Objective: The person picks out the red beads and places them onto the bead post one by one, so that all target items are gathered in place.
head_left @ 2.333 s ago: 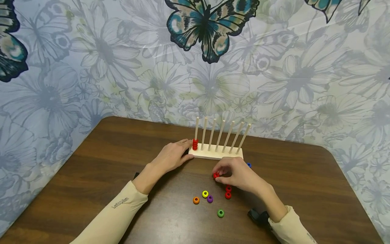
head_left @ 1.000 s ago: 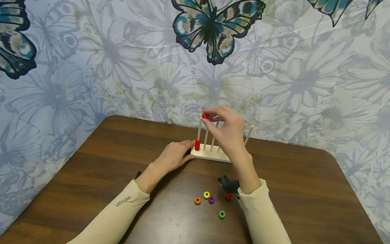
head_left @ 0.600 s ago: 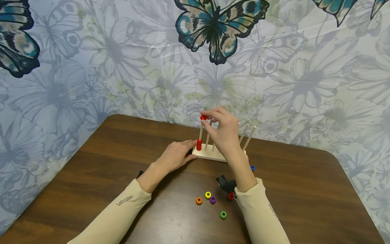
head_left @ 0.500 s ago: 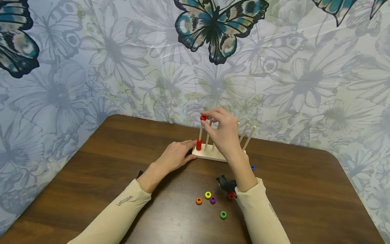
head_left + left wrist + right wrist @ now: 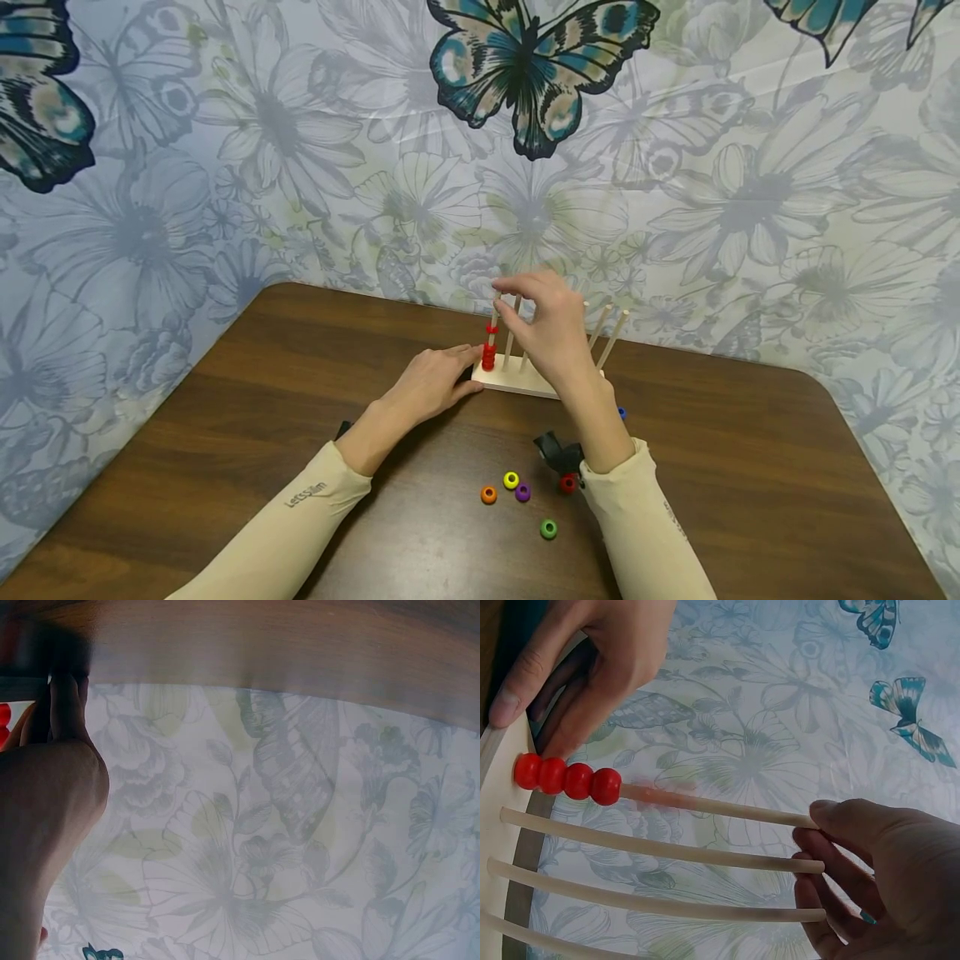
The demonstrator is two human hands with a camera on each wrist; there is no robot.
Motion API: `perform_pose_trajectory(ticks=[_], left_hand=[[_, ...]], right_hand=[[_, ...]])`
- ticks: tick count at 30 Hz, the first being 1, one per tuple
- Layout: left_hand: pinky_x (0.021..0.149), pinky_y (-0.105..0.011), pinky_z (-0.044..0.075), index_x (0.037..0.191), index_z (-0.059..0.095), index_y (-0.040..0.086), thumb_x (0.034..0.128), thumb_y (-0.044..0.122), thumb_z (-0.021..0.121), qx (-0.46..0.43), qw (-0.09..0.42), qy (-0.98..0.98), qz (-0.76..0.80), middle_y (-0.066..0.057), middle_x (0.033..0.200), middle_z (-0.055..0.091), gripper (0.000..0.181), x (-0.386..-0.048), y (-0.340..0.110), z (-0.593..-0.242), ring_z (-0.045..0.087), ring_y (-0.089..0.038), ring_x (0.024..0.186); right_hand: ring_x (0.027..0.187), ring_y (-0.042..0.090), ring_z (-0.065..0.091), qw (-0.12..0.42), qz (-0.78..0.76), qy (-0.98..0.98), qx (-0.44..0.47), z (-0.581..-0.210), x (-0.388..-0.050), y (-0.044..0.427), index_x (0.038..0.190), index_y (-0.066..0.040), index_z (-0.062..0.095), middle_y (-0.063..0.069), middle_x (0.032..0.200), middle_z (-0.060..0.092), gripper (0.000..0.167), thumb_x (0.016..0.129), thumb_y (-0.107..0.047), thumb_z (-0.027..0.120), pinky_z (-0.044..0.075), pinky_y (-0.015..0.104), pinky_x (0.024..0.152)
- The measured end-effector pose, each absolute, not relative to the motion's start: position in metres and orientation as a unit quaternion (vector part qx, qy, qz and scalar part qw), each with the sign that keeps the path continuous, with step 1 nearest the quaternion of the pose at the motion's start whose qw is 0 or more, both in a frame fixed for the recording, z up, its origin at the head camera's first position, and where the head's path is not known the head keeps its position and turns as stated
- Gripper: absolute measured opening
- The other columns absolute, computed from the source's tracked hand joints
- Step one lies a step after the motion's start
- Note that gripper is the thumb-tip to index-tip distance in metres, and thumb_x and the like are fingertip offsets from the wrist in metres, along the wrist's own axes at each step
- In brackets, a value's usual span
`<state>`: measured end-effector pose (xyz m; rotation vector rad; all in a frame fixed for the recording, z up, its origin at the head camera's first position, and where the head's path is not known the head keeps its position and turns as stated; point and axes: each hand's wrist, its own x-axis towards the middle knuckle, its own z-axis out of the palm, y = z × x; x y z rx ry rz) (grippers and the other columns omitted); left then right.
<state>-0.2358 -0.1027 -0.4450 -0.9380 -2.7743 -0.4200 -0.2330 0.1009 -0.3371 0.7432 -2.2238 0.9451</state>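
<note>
A pale wooden peg stand point(image 5: 517, 382) with a row of upright pegs stands on the table. Several red beads point(image 5: 488, 358) are stacked at the foot of its leftmost peg. Another red bead point(image 5: 491, 330) is partway up that peg, loose from any fingers; the right wrist view shows it as a red blur. My right hand point(image 5: 551, 321) is at the peg's top, thumb and forefinger apart around the tip, no bead between them. My left hand point(image 5: 427, 383) holds the stand's left end, thumb point(image 5: 506, 709) at the front edge and fingers behind.
Nearer me on the brown table point(image 5: 420, 533) lie orange point(image 5: 489, 495), yellow point(image 5: 511, 480), purple point(image 5: 522, 493) and green beads point(image 5: 549, 529). A red bead point(image 5: 567, 483) and a blue bead point(image 5: 622, 412) are partly hidden by the right arm. A patterned wall point(image 5: 675, 208) rises behind.
My right hand carried a red bead from the table up to the leftmost peg's tip and let it go; the bead has dropped partway down. My left hand stays at the stand.
</note>
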Motion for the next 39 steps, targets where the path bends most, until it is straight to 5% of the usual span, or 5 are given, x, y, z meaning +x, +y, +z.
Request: perform_pose_trajectory(ticks=[9,17,39], left_hand=[[0.095,-0.048,0.061,0.145,0.063,0.003,0.0983,0.036,0.076,-0.315,0.086,-0.934,-0.146,-0.017,0.139,0.069,0.059,-0.236,-0.101,-0.445,0.075,-0.034,0.111],[0.096,-0.049,0.061,0.145,0.063,0.002,0.0978,0.035,0.077,-0.312,0.086,-0.934,-0.149,-0.017,0.139,0.069,0.059,-0.236,-0.100,-0.446,0.075,-0.035,0.112],[0.095,-0.051,0.060,0.146,0.062,0.003,0.0973,0.037,0.077,-0.312,0.090,-0.936,-0.134,-0.017,0.140,0.069,0.061,-0.235,-0.101,-0.446,0.076,-0.035,0.108]], right_hand=[[0.109,0.026,0.065,0.323,0.389,-0.819,0.272,-0.336,-0.227,0.105,0.117,-0.008,0.080,0.008,0.111,0.078,0.021,0.096,-0.012,0.079,0.053,0.041,0.097],[0.107,0.023,0.069,0.369,0.429,-0.783,0.259,-0.331,-0.216,0.117,0.114,-0.010,0.082,0.004,0.110,0.080,0.019,0.095,-0.010,0.079,0.054,0.035,0.096],[0.090,0.018,0.070,0.286,0.409,-0.828,0.254,-0.349,-0.177,0.187,0.109,-0.015,0.082,0.001,0.100,0.080,0.024,0.089,-0.002,0.083,0.052,0.018,0.083]])
